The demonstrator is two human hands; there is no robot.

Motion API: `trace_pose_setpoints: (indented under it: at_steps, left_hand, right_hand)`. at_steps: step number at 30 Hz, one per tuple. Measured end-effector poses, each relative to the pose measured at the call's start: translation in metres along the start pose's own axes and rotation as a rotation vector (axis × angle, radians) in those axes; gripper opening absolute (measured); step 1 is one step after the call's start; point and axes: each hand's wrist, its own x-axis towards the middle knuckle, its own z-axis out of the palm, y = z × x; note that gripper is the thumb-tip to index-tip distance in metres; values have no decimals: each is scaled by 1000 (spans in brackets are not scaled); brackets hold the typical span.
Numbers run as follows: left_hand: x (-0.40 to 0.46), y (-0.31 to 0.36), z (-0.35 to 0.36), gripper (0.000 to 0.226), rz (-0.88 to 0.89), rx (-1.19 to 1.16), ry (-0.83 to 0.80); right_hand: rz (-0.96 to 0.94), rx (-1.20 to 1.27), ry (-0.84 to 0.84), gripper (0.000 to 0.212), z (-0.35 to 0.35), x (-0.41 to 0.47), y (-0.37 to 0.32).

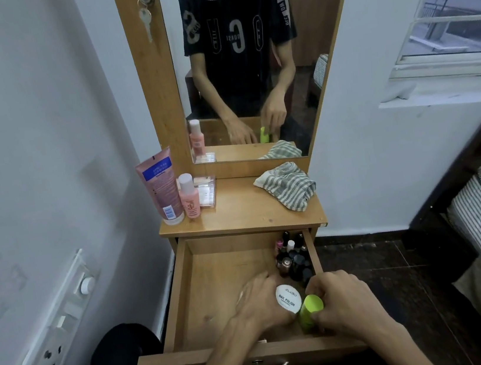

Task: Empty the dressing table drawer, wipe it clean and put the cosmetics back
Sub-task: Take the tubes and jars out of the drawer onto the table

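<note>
Against the white wall stands the dressing table, its tall mirror giving back a seated person in a dark printed shirt. Below the tabletop the drawer is pulled fully out, most of its wooden floor bare. On the tabletop's right side lies a crumpled striped cloth. Over at the left rear corner a pink tube stands on its cap, a small pink bottle just beside it and a clear flat case behind that. Inside the drawer, a cluster of dark nail polish bottles is packed upright along the right wall. Near the front right corner, the right hand is wrapped around a lime-green container, fingers clamped on its side. The left hand lies palm down on the drawer floor, fingers loosely spread, touching a white round lid marked "nail polish", which sits between the two hands.
</note>
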Motion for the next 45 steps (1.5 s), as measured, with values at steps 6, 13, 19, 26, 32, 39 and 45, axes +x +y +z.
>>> trace_pose_setpoints:
  at_steps: [6,13,19,26,32,39,45]
  left_hand:
    - [-24,-29,-47,59,-54,16,234]
    - [-17,-52,-115,59,-244,-223,643]
    - [6,-63,-121,61,-329,-327,677]
    - [16,-66,-111,74,-349,-385,724]
    - [20,-71,-105,67,-380,-468,792]
    - [25,-63,-102,53,-365,-408,847]
    - [27,-63,-98,53,-345,-430,853]
  right_hand:
    - [-25,109,40,28,-5,6,-10]
    - [-176,472,276,21,-45,37,-54]
    - [-230,524,511,23,-76,93,-100]
    - [-236,467,520,19,-80,140,-129]
    - [-263,518,567,13,-77,148,-132]
    - [-293,548,584,18,-72,146,-128]
    - [-319,580,579,22,-71,142,-130]
